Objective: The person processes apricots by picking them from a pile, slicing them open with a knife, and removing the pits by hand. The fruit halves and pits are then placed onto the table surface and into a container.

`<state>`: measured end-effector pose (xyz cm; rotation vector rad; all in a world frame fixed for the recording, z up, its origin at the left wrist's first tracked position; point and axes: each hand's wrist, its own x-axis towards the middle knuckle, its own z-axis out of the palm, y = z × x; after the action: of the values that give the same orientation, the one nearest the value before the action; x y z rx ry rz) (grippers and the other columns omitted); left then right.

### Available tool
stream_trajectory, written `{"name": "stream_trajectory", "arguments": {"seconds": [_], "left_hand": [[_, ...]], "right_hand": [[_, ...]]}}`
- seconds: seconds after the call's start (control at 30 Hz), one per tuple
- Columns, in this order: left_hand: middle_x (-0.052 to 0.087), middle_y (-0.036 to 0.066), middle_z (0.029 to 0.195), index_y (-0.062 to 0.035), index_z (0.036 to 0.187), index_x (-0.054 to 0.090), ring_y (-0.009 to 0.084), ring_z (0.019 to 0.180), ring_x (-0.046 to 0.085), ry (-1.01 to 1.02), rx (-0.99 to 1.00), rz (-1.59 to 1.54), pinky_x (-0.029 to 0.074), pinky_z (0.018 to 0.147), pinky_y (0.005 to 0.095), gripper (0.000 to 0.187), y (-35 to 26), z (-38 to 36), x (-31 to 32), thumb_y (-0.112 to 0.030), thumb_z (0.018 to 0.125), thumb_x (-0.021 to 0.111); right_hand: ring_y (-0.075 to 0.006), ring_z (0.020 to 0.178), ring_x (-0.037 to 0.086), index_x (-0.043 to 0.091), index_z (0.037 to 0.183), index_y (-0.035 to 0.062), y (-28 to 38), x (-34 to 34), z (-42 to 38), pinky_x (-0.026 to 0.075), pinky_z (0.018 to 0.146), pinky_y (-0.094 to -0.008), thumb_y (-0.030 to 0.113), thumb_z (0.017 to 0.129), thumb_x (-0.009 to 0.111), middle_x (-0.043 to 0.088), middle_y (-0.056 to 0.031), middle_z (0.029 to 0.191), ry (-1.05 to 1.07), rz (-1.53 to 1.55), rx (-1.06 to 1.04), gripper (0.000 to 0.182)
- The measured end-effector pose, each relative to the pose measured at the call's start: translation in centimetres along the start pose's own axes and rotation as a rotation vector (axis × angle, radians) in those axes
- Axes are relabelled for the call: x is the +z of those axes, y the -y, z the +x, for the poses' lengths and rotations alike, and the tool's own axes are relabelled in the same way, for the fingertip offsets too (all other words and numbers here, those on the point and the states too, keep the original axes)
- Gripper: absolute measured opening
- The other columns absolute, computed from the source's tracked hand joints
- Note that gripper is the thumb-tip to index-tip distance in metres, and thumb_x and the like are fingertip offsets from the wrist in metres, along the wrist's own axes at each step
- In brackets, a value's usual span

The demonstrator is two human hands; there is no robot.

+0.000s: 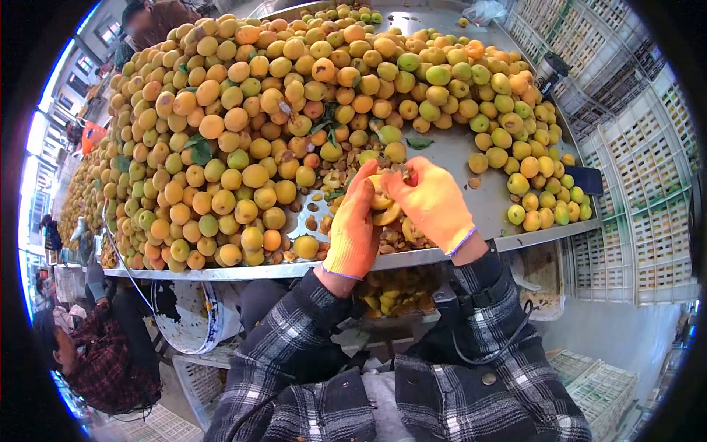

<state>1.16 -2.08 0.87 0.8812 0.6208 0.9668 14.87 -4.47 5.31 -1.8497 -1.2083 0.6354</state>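
Observation:
Both my hands wear orange knit gloves and meet over the near edge of a metal table (445, 151). My left hand (350, 234) is curled around a split apricot (386, 214), its yellow flesh showing beside the fingers. Close against it, my right hand (433, 202) has its thumb and fingers pinched together at the top of the fruit; I cannot tell what is between them. Brown pits (390, 239) and torn pieces lie under and around the hands. A large heap of whole apricots (236, 140) rises just beyond and to the left.
Below the table edge, a container holds apricot halves (398, 295). A white bucket (213, 317) stands at lower left. White plastic crates (641, 199) are stacked at right, near a dark phone (583, 180) and a black bottle (551, 70). Another person (110, 353) sits at left.

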Motion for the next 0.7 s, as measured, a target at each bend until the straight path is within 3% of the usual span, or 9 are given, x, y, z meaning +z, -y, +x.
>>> {"name": "stream_trajectory", "arguments": {"seconds": [0.03, 0.2, 0.3, 0.43, 0.5, 0.57, 0.6, 0.7], "left_hand": [[0.062, 0.009, 0.124, -0.0030, 0.144, 0.044, 0.0210, 0.114, 0.061, -0.025, -0.048, -0.248, 0.048, 0.101, 0.0349, 0.043, 0.2, 0.2, 0.1, -0.024, 0.107, 0.043], [0.056, 0.009, 0.133, -0.0050, 0.145, 0.043, 0.0192, 0.123, 0.054, 0.099, -0.138, -0.224, 0.044, 0.105, 0.0340, 0.041, 0.1, 0.2, -0.8, -0.021, 0.107, 0.045], [0.057, 0.008, 0.132, -0.0051, 0.139, 0.048, 0.0188, 0.120, 0.056, 0.093, -0.167, -0.226, 0.046, 0.102, 0.0343, 0.038, 0.5, 0.1, -1.1, -0.026, 0.107, 0.045], [0.059, 0.008, 0.127, -0.0074, 0.135, 0.051, 0.0209, 0.117, 0.058, 0.016, -0.377, -0.386, 0.052, 0.095, 0.0360, 0.042, -0.7, -0.1, -0.6, -0.037, 0.106, 0.044], [0.060, 0.009, 0.126, -0.0083, 0.135, 0.051, 0.0219, 0.115, 0.060, -0.021, -0.473, -0.480, 0.053, 0.093, 0.0376, 0.044, -0.7, -0.1, -0.9, -0.040, 0.106, 0.044], [0.061, 0.008, 0.121, -0.0098, 0.134, 0.051, 0.0237, 0.112, 0.061, 0.211, -0.593, -0.696, 0.056, 0.091, 0.0409, 0.044, 0.4, 0.1, -2.7, -0.042, 0.105, 0.044], [0.061, 0.008, 0.121, -0.0098, 0.134, 0.051, 0.0237, 0.112, 0.061, 0.213, -0.596, -0.696, 0.056, 0.091, 0.0409, 0.044, 0.0, -0.1, -1.9, -0.042, 0.105, 0.044], [0.063, 0.008, 0.116, -0.0113, 0.133, 0.051, 0.0237, 0.102, 0.065, 0.053, -0.594, -0.665, 0.058, 0.085, 0.0401, 0.043, -0.6, -0.4, -0.5, -0.044, 0.105, 0.044]], "right_hand": [[-0.0393, 0.076, 0.065, 0.064, 0.086, -0.0028, -0.2, 0.1, -0.1, 0.051, 0.069, -0.0429, 0.043, 0.083, 0.073, 0.067, -0.0223, 0.077, 0.047, 0.009, -0.022, 0.047], [-0.0374, 0.075, 0.066, 0.064, 0.086, -0.0031, -0.2, -0.2, -0.3, 0.051, 0.068, -0.0427, 0.039, 0.084, 0.073, 0.067, -0.0214, 0.076, 0.086, 0.055, -0.079, 0.043], [-0.0343, 0.070, 0.066, 0.064, 0.086, -0.0031, 0.2, -0.1, -0.3, 0.051, 0.064, -0.0408, 0.033, 0.083, 0.074, 0.066, -0.0205, 0.075, 0.090, 0.052, -0.036, 0.037], [-0.0312, 0.065, 0.065, 0.064, 0.088, -0.0027, 0.7, 0.0, -0.7, 0.050, 0.061, -0.0389, 0.025, 0.083, 0.074, 0.065, -0.0192, 0.073, 0.129, 0.231, -0.020, 0.030], [-0.0293, 0.064, 0.065, 0.065, 0.090, -0.0022, -0.1, 0.4, -0.5, 0.050, 0.060, -0.0376, 0.020, 0.083, 0.073, 0.065, -0.0174, 0.072, 0.046, 0.150, -0.183, 0.025], [-0.0294, 0.064, 0.065, 0.065, 0.091, -0.0020, -0.5, 0.5, -0.4, 0.050, 0.060, -0.0377, 0.020, 0.083, 0.073, 0.065, -0.0173, 0.071, 0.054, 0.156, -0.192, 0.025], [-0.0296, 0.064, 0.064, 0.065, 0.091, -0.0019, -0.8, 0.4, -0.3, 0.050, 0.059, -0.0379, 0.020, 0.083, 0.073, 0.065, -0.0173, 0.071, 0.063, 0.163, -0.200, 0.025], [-0.0226, 0.061, 0.063, 0.065, 0.092, -0.0015, -1.2, 0.5, -0.3, 0.049, 0.057, -0.0358, 0.018, 0.085, 0.072, 0.064, -0.0121, 0.067, 0.050, 0.168, -0.284, 0.022]]}}
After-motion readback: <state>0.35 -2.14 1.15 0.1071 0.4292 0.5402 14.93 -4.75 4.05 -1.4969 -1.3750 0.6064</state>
